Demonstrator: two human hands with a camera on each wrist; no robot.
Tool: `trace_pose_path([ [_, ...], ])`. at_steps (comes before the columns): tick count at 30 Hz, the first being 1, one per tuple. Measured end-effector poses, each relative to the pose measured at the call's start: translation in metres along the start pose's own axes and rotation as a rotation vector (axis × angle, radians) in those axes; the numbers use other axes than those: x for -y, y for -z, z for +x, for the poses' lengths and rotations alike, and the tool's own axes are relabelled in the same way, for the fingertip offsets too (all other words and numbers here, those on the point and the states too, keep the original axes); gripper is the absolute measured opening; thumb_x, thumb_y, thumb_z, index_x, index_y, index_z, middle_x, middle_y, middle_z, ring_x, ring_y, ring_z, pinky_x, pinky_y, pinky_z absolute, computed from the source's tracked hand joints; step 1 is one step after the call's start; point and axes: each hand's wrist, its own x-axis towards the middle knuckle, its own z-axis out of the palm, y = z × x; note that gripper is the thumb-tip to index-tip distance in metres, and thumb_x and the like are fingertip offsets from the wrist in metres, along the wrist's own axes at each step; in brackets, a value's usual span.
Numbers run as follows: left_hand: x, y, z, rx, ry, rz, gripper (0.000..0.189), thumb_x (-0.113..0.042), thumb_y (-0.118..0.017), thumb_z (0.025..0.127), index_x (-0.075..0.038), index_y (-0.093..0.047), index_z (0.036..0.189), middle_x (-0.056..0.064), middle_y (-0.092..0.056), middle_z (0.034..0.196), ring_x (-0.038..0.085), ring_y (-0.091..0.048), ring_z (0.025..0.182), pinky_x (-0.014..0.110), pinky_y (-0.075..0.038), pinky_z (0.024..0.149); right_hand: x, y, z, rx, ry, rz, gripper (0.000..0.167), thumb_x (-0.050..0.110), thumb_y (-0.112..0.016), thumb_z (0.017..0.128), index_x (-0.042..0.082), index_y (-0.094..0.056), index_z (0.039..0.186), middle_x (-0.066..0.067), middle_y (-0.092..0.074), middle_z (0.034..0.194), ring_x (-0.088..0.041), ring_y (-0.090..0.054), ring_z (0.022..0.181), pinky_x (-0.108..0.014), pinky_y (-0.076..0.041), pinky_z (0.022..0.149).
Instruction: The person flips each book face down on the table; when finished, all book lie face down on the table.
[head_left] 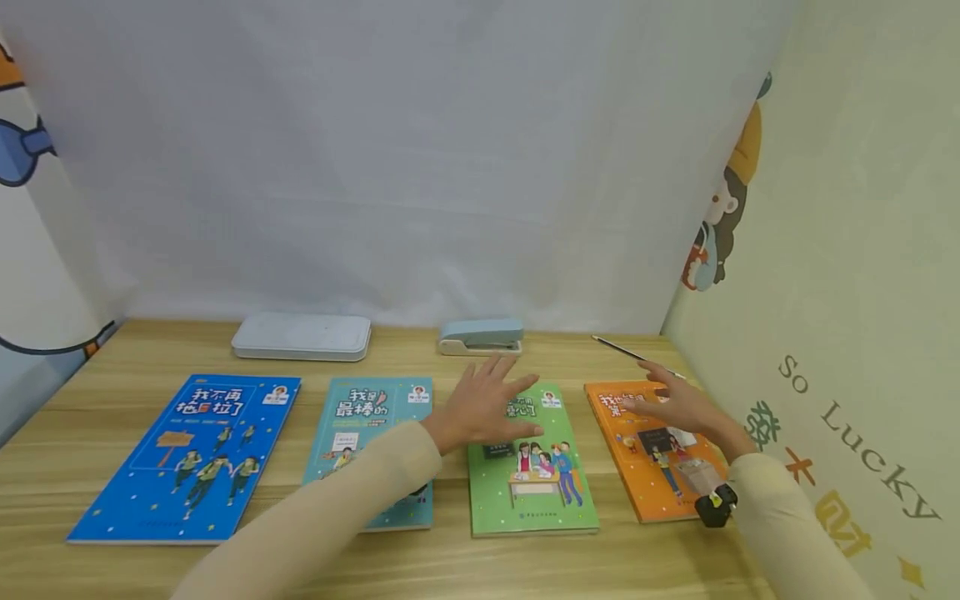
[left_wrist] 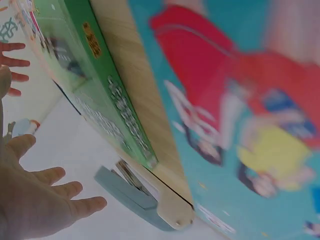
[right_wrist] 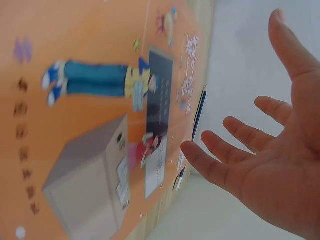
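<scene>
My left hand (head_left: 480,407) hovers over the upper left part of a green book (head_left: 536,500), its fingers spread and holding nothing. In the left wrist view, a teal book (left_wrist: 225,115) fills the right side, with the stapler (left_wrist: 135,195) beyond the fingertips. On the right, my right hand (head_left: 678,406) is held above an orange book (head_left: 645,442), fingers apart and nothing in them. The right wrist view shows the orange cover (right_wrist: 30,140) beside that open palm, and a pencil (right_wrist: 200,112) behind the fingers. The left forearm hides part of the teal cover.
A blue book (head_left: 195,458) lies at the left of the wooden table (head_left: 45,467). Along the back stand a pale pencil case (head_left: 302,337) and the stapler, in front of a white curtain (head_left: 405,167). A printed wall (head_left: 847,250) borders the right side.
</scene>
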Motion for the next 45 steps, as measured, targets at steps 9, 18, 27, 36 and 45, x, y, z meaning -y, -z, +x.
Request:
trace_pose_path([
  [9, -0.035, -0.019, 0.022, 0.081, -0.123, 0.086, 0.077, -0.069, -0.057, 0.089, -0.032, -0.039, 0.154, 0.01, -0.027, 0.165, 0.033, -0.025, 0.152, 0.06, -0.029, 0.119, -0.022, 0.01, -0.007, 0.011, -0.045, -0.028, 0.096, 0.041, -0.07, 0.093, -0.005, -0.014, 0.156, -0.042, -0.018, 0.155, -0.064, -0.026, 0.137, -0.072, -0.04, 0.101],
  [18, -0.056, -0.032, 0.035, 0.16, -0.207, 0.07, 0.078, -0.071, -0.057, 0.088, -0.036, -0.037, 0.154, 0.01, -0.024, 0.166, 0.03, -0.024, 0.153, 0.057, -0.029, 0.12, -0.04, 0.019, -0.001, 0.028, -0.117, -0.122, 0.102, 0.046, -0.074, 0.088, -0.009, -0.019, 0.153, -0.044, -0.023, 0.151, -0.064, -0.032, 0.134, -0.07, -0.039, 0.103],
  [27, -0.078, -0.04, 0.051, 0.213, -0.293, 0.086, 0.079, -0.073, -0.055, 0.087, -0.037, -0.035, 0.155, 0.007, -0.027, 0.165, 0.029, -0.026, 0.153, 0.053, -0.031, 0.119, -0.052, 0.023, 0.007, 0.029, -0.115, -0.031, 0.098, 0.039, -0.074, 0.09, -0.01, -0.017, 0.153, -0.043, -0.024, 0.152, -0.061, -0.031, 0.137, -0.068, -0.038, 0.107],
  [36, -0.1, -0.045, 0.057, 0.295, -0.339, 0.101, 0.076, -0.073, -0.056, 0.086, -0.041, -0.037, 0.153, 0.003, -0.027, 0.165, 0.025, -0.027, 0.152, 0.049, -0.032, 0.119, -0.061, 0.024, 0.009, 0.026, -0.058, 0.042, 0.094, 0.035, -0.071, 0.093, -0.011, -0.016, 0.153, -0.044, -0.025, 0.151, -0.061, -0.03, 0.138, -0.067, -0.04, 0.106],
  [45, -0.114, -0.052, 0.059, 0.343, -0.385, 0.187, 0.074, -0.075, -0.054, 0.086, -0.042, -0.041, 0.15, -0.002, -0.041, 0.157, 0.018, -0.038, 0.144, 0.034, -0.037, 0.116, -0.066, 0.027, 0.009, 0.05, -0.057, 0.074, 0.086, 0.03, -0.067, 0.096, -0.011, -0.017, 0.153, -0.045, -0.025, 0.15, -0.062, -0.029, 0.138, -0.069, -0.037, 0.107],
])
